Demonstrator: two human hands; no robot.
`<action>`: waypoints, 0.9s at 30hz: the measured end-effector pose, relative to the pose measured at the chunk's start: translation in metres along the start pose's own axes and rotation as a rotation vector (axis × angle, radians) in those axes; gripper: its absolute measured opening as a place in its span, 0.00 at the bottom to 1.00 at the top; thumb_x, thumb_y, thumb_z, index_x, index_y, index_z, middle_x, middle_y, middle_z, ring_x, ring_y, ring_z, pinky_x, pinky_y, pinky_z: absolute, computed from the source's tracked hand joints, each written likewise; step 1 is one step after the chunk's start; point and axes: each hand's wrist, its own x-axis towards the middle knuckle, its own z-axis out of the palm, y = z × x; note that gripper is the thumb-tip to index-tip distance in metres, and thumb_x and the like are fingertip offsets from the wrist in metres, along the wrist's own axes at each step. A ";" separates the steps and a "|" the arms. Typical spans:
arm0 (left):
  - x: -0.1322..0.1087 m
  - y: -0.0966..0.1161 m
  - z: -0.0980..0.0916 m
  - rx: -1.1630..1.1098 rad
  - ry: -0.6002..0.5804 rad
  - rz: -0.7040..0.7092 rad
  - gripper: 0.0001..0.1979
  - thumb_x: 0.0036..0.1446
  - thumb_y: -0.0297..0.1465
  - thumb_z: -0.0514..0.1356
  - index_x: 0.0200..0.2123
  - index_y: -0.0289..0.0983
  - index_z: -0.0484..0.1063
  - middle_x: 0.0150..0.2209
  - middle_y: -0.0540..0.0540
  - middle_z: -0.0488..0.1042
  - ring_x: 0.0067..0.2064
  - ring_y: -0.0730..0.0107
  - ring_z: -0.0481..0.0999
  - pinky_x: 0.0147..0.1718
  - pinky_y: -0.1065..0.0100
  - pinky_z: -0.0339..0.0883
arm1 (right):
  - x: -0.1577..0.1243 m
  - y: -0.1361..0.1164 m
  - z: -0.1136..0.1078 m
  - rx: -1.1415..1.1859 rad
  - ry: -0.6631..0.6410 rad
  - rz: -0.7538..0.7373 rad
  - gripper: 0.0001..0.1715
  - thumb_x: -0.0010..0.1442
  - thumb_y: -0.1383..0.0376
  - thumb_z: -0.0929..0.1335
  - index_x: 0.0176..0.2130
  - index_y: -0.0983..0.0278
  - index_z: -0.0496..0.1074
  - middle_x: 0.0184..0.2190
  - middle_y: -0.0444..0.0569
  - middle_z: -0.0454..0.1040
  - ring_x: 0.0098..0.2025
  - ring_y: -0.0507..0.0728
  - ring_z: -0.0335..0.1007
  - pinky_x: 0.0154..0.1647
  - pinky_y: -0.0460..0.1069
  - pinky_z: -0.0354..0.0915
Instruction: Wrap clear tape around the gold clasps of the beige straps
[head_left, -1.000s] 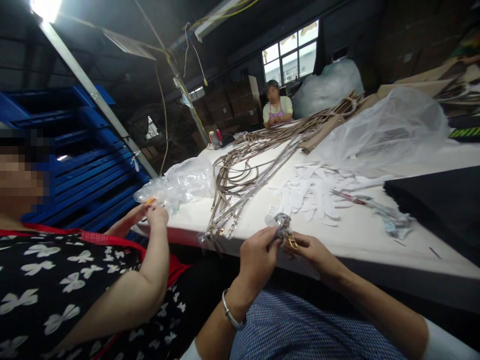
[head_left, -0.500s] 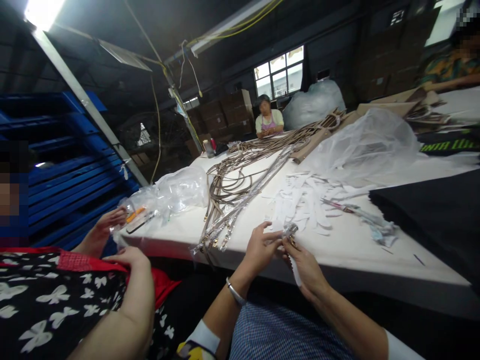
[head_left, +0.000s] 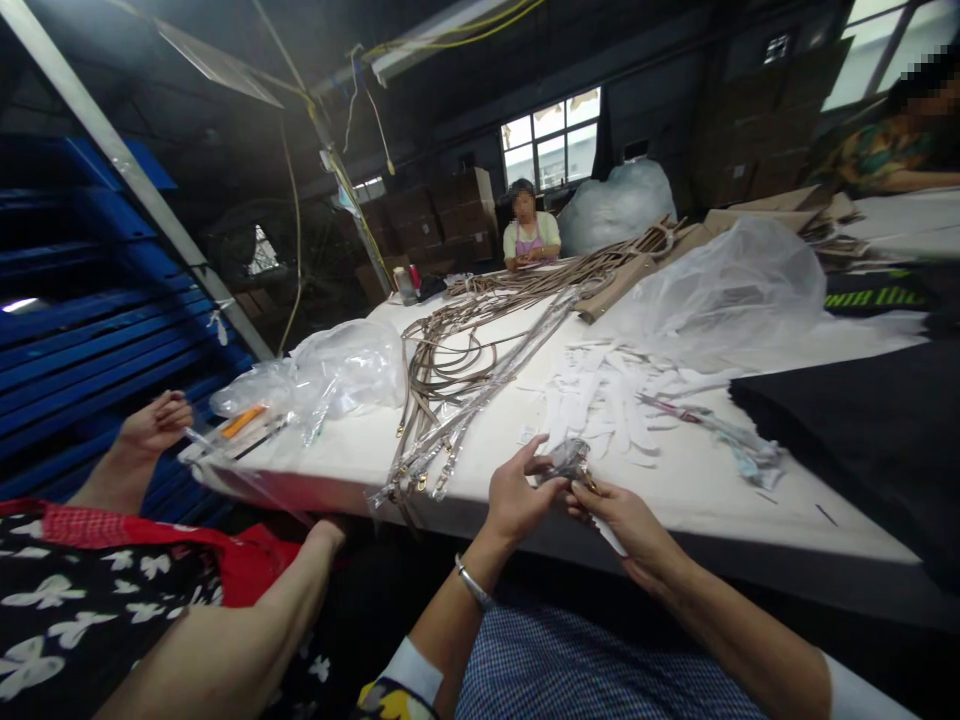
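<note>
My left hand (head_left: 517, 495) and my right hand (head_left: 621, 518) meet at the near edge of the white table (head_left: 697, 480). Together they pinch a small buckle wrapped in clear plastic (head_left: 568, 462), with a bit of gold metal showing. A white strip (head_left: 606, 535) hangs down under my right hand. My left wrist wears a silver bangle (head_left: 471, 582). Just beyond my hands lies a scatter of white paper strips (head_left: 607, 395). To their left runs a bundle of tan belts in clear sleeves (head_left: 457, 400).
A co-worker in a black bow-print top (head_left: 67, 610) sits at my left, one hand (head_left: 155, 420) raised beside clear plastic bags (head_left: 330, 375). Another person (head_left: 530, 232) sits at the far end. Black fabric (head_left: 862, 420) covers the table's right side. Blue pallets (head_left: 90, 330) stand left.
The co-worker's hands have moved apart, one dropping below the table edge. My hands keep hold of the wrapped buckle and have shifted slightly. The camera has turned to the right.
</note>
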 end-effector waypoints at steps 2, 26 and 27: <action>-0.002 0.001 0.004 0.047 -0.017 0.035 0.23 0.49 0.28 0.68 0.50 0.43 0.74 0.42 0.49 0.80 0.44 0.66 0.79 0.46 0.68 0.71 | -0.008 -0.003 -0.006 -0.062 -0.028 -0.015 0.26 0.37 0.53 0.81 0.33 0.68 0.81 0.31 0.51 0.80 0.35 0.54 0.76 0.38 0.44 0.73; -0.009 0.008 0.017 0.450 -0.076 0.157 0.14 0.52 0.29 0.65 0.43 0.45 0.75 0.41 0.51 0.78 0.42 0.65 0.76 0.41 0.68 0.68 | -0.005 -0.036 -0.041 -0.873 -0.038 -0.643 0.10 0.55 0.62 0.69 0.36 0.55 0.81 0.39 0.47 0.78 0.42 0.60 0.73 0.45 0.52 0.68; -0.009 0.008 0.017 0.452 -0.076 0.166 0.14 0.52 0.29 0.65 0.43 0.45 0.75 0.41 0.51 0.78 0.42 0.65 0.76 0.41 0.68 0.68 | -0.002 -0.036 -0.041 -0.862 -0.017 -0.641 0.10 0.55 0.60 0.69 0.35 0.55 0.81 0.37 0.48 0.78 0.39 0.59 0.73 0.40 0.51 0.68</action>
